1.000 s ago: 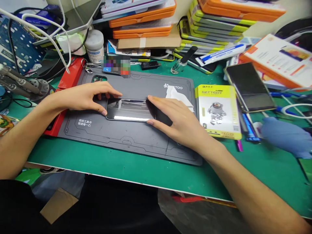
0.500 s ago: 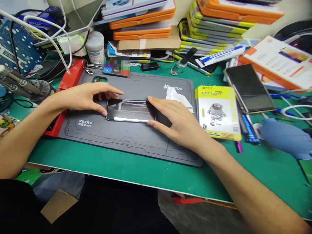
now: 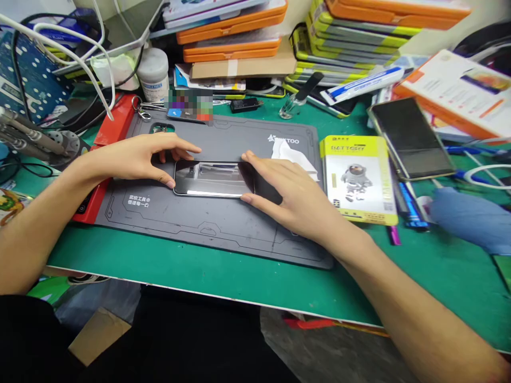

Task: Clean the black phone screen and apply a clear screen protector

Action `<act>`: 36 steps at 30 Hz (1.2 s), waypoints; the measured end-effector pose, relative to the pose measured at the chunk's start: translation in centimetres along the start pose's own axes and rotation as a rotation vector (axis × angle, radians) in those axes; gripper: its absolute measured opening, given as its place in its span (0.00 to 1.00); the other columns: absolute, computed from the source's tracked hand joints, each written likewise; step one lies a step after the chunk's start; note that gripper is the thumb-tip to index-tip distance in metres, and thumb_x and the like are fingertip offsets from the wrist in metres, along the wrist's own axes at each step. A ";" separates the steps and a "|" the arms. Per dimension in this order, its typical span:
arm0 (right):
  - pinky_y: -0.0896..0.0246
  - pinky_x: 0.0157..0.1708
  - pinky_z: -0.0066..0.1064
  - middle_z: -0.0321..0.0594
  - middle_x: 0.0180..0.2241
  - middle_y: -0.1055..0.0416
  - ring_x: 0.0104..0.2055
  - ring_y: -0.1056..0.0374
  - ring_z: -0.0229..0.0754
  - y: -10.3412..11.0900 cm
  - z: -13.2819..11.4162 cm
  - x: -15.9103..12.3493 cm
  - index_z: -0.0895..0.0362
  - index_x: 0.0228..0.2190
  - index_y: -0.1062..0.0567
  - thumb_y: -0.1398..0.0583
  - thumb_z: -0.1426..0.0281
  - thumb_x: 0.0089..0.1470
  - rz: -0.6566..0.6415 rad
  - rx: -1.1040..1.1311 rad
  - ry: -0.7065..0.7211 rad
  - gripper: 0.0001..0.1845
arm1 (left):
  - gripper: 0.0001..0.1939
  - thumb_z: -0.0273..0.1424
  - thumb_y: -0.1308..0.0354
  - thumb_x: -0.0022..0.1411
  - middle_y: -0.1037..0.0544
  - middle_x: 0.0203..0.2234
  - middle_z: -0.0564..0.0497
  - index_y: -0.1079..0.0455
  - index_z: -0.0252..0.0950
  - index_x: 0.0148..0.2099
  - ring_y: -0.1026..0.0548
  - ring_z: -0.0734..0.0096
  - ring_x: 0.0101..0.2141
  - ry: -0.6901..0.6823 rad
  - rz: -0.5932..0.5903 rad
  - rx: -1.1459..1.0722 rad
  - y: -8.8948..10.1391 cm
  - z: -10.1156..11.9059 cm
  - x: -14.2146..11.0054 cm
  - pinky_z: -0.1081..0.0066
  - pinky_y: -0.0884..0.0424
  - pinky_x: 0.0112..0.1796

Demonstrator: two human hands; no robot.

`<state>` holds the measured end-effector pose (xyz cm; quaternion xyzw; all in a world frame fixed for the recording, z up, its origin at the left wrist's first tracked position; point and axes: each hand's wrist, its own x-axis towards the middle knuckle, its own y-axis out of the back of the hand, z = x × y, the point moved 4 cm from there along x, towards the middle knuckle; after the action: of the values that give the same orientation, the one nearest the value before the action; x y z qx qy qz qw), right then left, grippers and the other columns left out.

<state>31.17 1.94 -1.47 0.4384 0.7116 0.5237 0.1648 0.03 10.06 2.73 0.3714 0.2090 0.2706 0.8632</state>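
A smartphone [image 3: 213, 179] lies face up on a grey work mat [image 3: 191, 218], its dark glossy screen throwing back a bright reflection. My left hand [image 3: 139, 154] holds the left end, thumb at the lower corner and fingers around the far edge. At the other end, my right hand [image 3: 283, 194] grips the phone with thumb on the near edge and index finger on the far edge, covering that end in part. A crumpled white wipe [image 3: 293, 158] lies on the mat just beyond my right hand.
A yellow battery box [image 3: 355, 181], a second phone [image 3: 411, 138] and a blue air blower [image 3: 473, 218] lie to the right. A red device [image 3: 107, 133] borders the mat's left side. Orange cases [image 3: 233, 48], a glass bottle [image 3: 293, 106] and a paste jar [image 3: 154, 74] stand behind.
Both hands keep their places at the two ends of the smartphone. Only the camera view has shifted slightly.
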 end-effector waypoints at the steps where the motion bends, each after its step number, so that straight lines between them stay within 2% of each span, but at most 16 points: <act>1: 0.35 0.70 0.66 0.53 0.73 0.29 0.73 0.31 0.65 0.0 0.0 0.0 0.52 0.80 0.43 0.42 0.51 0.75 0.004 0.000 0.006 0.41 | 0.42 0.54 0.28 0.65 0.18 0.63 0.46 0.29 0.47 0.76 0.21 0.55 0.60 0.002 0.003 0.005 0.0 0.0 0.0 0.61 0.27 0.61; 9: 0.34 0.69 0.66 0.53 0.73 0.29 0.72 0.30 0.65 -0.2 0.2 -0.1 0.51 0.81 0.46 0.42 0.52 0.76 0.018 -0.003 0.040 0.42 | 0.39 0.56 0.28 0.64 0.16 0.60 0.50 0.25 0.51 0.73 0.19 0.57 0.58 0.001 0.036 0.033 0.1 0.4 0.0 0.62 0.26 0.61; 14: 0.32 0.69 0.63 0.54 0.71 0.26 0.70 0.29 0.63 -0.1 0.1 -0.1 0.52 0.80 0.43 0.42 0.52 0.76 0.021 -0.005 0.056 0.41 | 0.39 0.58 0.28 0.62 0.14 0.59 0.52 0.23 0.54 0.71 0.18 0.57 0.58 0.016 0.081 0.016 0.1 0.6 -0.2 0.63 0.25 0.62; 25: 0.30 0.68 0.64 0.47 0.74 0.30 0.71 0.29 0.62 -0.1 0.1 -0.1 0.46 0.81 0.45 0.40 0.56 0.75 0.011 -0.040 0.058 0.41 | 0.40 0.58 0.25 0.59 0.14 0.59 0.52 0.23 0.53 0.70 0.18 0.55 0.59 0.040 0.084 -0.005 0.0 0.1 -0.1 0.61 0.25 0.62; 36: 0.31 0.69 0.63 0.50 0.75 0.32 0.72 0.30 0.63 0.1 -0.1 -0.1 0.50 0.80 0.43 0.39 0.55 0.75 -0.009 -0.055 0.071 0.41 | 0.38 0.59 0.27 0.62 0.14 0.59 0.50 0.23 0.52 0.70 0.18 0.57 0.57 0.000 0.076 0.010 0.0 -0.4 0.0 0.62 0.26 0.61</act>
<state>31.22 1.83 -1.41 0.4116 0.7044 0.5575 0.1537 -0.19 10.27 2.44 0.3835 0.1959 0.3021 0.8505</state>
